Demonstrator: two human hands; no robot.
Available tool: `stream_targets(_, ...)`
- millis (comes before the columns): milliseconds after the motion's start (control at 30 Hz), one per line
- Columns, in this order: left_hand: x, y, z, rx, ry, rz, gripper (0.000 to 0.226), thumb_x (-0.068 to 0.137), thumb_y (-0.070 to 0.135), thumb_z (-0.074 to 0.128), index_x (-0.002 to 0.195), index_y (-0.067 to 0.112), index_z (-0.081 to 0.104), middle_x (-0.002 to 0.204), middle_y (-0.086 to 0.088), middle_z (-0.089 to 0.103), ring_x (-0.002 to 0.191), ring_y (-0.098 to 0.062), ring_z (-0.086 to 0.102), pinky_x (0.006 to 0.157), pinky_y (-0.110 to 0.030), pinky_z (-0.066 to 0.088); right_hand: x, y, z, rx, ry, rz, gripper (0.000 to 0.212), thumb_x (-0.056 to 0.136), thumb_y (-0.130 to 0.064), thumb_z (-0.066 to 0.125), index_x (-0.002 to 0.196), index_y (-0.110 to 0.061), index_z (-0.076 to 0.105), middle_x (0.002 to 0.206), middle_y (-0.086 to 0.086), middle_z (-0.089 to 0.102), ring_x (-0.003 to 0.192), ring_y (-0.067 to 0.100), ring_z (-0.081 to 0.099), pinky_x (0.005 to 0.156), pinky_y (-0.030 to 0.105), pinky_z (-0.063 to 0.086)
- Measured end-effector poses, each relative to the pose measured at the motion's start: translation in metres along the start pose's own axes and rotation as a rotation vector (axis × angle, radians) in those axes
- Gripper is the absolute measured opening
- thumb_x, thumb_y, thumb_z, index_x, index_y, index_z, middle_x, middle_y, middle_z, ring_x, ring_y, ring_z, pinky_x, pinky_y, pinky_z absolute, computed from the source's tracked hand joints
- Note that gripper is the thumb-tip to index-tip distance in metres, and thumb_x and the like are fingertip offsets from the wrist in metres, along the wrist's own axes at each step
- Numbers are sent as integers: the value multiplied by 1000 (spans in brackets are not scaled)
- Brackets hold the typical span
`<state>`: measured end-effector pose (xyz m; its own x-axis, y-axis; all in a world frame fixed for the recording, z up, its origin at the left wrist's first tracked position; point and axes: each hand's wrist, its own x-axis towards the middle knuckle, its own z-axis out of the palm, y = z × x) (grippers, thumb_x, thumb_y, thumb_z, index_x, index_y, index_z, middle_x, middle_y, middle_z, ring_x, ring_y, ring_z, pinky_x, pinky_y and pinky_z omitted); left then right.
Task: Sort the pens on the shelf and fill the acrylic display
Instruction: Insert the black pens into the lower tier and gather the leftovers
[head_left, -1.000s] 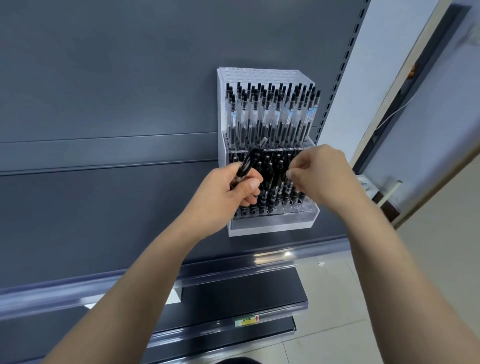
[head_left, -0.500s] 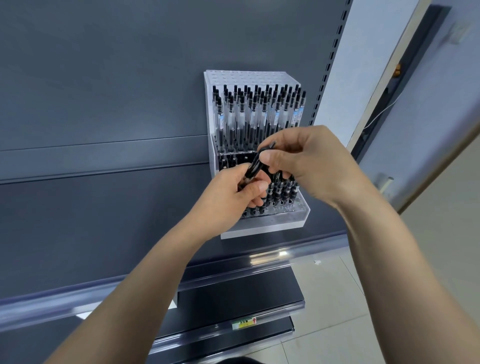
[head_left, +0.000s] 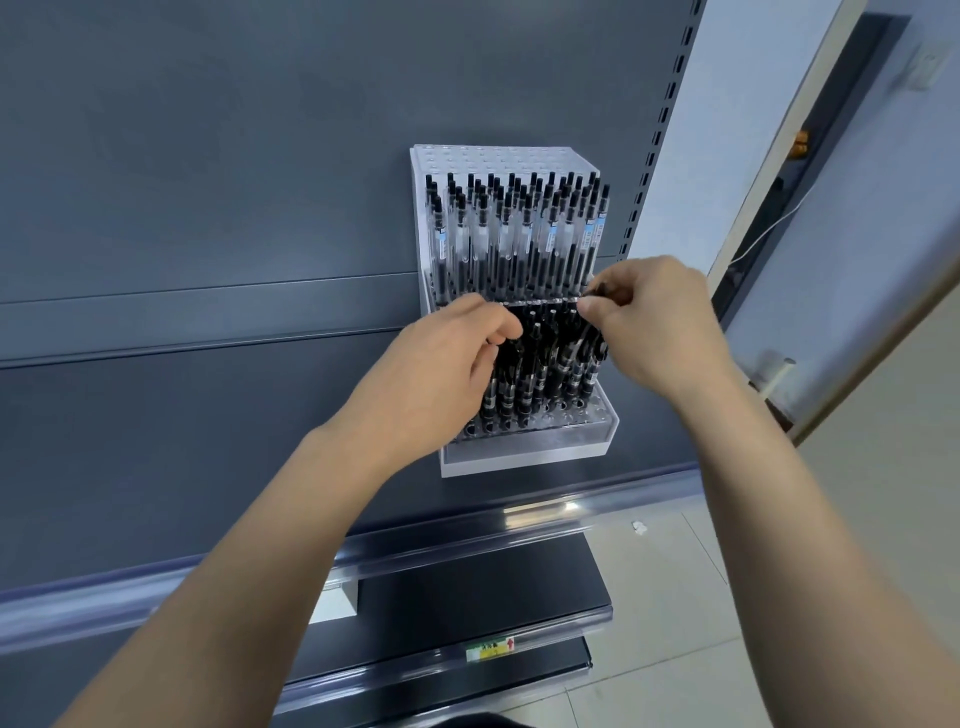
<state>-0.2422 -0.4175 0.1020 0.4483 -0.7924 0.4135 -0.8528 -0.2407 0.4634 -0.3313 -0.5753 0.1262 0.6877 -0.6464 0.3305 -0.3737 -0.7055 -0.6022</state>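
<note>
A clear acrylic display (head_left: 524, 457) stands on the dark shelf (head_left: 208, 415) against the back panel. Its upper tier holds several clear pens with black tops (head_left: 519, 234). Its lower tier holds several black pens (head_left: 545, 379). My left hand (head_left: 441, 369) is in front of the lower tier's left side, fingers curled round a few black pens that are mostly hidden. My right hand (head_left: 660, 332) pinches the top of one black pen (head_left: 597, 293) over the right side of the lower tier.
The shelf's glossy front rail (head_left: 467, 530) runs below the display. Lower shelves (head_left: 467, 592) sit underneath, with a small white box (head_left: 337, 597). A perforated upright (head_left: 654, 145) borders the panel on the right. Tiled floor (head_left: 675, 597) and a doorway lie to the right.
My right hand took a black pen from the bundle in my left hand and carried it right, over the lower tier. My left hand stayed by the tier's left side.
</note>
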Motion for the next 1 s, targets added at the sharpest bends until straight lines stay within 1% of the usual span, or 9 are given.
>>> stream_targets(133, -3, -2, 1, -5, -1, -5, 26, 95, 6, 45, 113, 15, 61, 103, 10, 54, 81, -8, 52, 78, -18, 41, 2, 8, 12, -16, -18, 9, 11, 91, -16, 60, 84, -12, 68, 70, 3, 58, 66, 18, 51, 65, 22, 35)
stream_targets(233, -5, -1, 1, -9, -6, -13, 26, 95, 7, 45, 112, 16, 62, 101, 13, 52, 80, -7, 52, 78, -19, 42, 5, 11, 19, -56, -50, 4, 14, 90, -17, 62, 88, -5, 69, 78, 10, 63, 73, 23, 55, 66, 25, 39)
stream_targets(367, -6, -1, 1, -10, -14, -29, 25, 96, 8, 45, 112, 16, 62, 107, 5, 59, 83, -13, 57, 80, -30, 48, 8, 14, 30, -125, -124, 19, 20, 88, -19, 65, 88, 1, 69, 81, 15, 65, 74, 30, 60, 65, 30, 47)
stream_targets(533, -8, -5, 4, -12, -16, -50, 24, 96, 9, 45, 110, 16, 63, 103, 7, 58, 78, -13, 55, 76, -30, 47, 11, 14, 37, -176, -160, 87, 25, 86, -23, 68, 90, 2, 67, 87, 17, 62, 71, 28, 55, 61, 29, 41)
stream_targets(667, -8, -7, 6, -13, -25, -63, 24, 96, 9, 45, 109, 16, 63, 101, 7, 57, 77, -12, 52, 74, -26, 44, 11, 9, 41, -236, -186, 64, 27, 88, -20, 66, 89, 7, 63, 73, 13, 54, 67, 30, 53, 60, 32, 46)
stream_targets(767, -8, -8, 7, -13, -28, -61, 24, 96, 9, 45, 109, 16, 63, 99, 9, 56, 75, -11, 50, 72, -23, 42, 12, 8, 41, -251, -183, 90, 30, 88, -19, 66, 67, -1, 52, 65, 10, 47, 58, 26, 48, 51, 29, 41)
stream_targets(833, -7, -8, 8, -12, -29, -60, 24, 96, 9, 45, 109, 16, 63, 98, 10, 54, 74, -11, 51, 71, -22, 41, 11, 8, 39, -240, -221, 114, 32, 87, -17, 67, 64, -1, 50, 63, 11, 49, 55, 26, 51, 48, 30, 44)
stream_targets(900, -7, -8, 8, -11, -35, -64, 24, 96, 10, 45, 110, 17, 63, 98, 11, 54, 75, -12, 53, 72, -22, 42, 9, 9, 35, -231, -264, 131, 22, 86, -14, 67, 78, 6, 61, 72, 17, 61, 65, 31, 63, 61, 39, 56)
stream_targets(1000, -6, -8, 7, -3, -40, -62, 24, 96, 10, 44, 109, 16, 63, 100, 10, 56, 78, -14, 56, 73, -24, 43, 5, 8, 21, -269, -239, 88, 18, 86, -11, 65, 89, 6, 68, 85, 23, 67, 79, 35, 66, 70, 39, 56)
